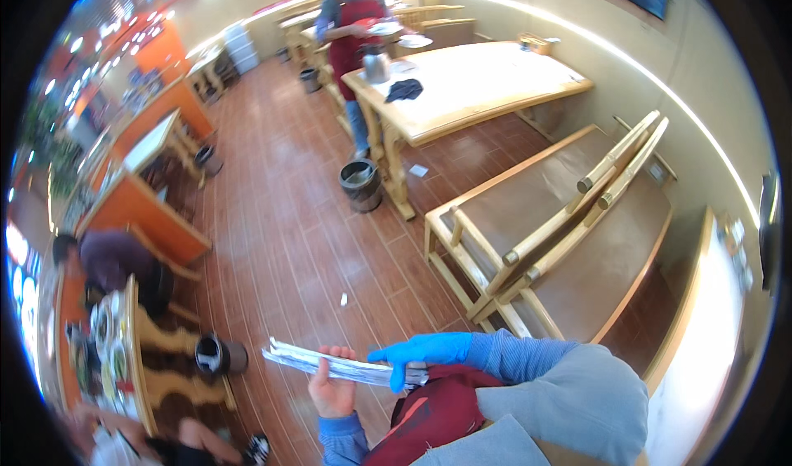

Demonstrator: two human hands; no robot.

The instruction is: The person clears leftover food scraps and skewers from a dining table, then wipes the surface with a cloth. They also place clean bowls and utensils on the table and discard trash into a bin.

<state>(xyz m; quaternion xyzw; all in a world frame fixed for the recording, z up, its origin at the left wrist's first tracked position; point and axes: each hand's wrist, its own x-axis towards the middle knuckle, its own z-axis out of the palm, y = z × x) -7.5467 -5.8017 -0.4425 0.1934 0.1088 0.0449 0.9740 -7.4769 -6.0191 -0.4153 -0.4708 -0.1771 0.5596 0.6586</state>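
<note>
A long, flat bundle wrapped in shiny clear plastic (365, 369) lies across the front of my body; what is inside cannot be told. Bare, my left hand (334, 385) grips it near its middle, thumb on one side and fingers on the other. My right hand (417, 358), in a blue glove, rests over the bundle's right end, thumb bent down across it. Below the hands is a dark red apron (433, 404). Past them stretches the red-brown plank-patterned floor (291, 243), with a small white scrap (344, 299) on it.
Ahead, a person in an apron (359, 27) holds dishes beside a wooden table (470, 126) bearing a metal jug and dark cloth. Padded benches (526, 175) stand right. Bins (361, 187) flank the aisle. Left, people sit at a dish-laden table (133, 342); a shoe (258, 448) juts out.
</note>
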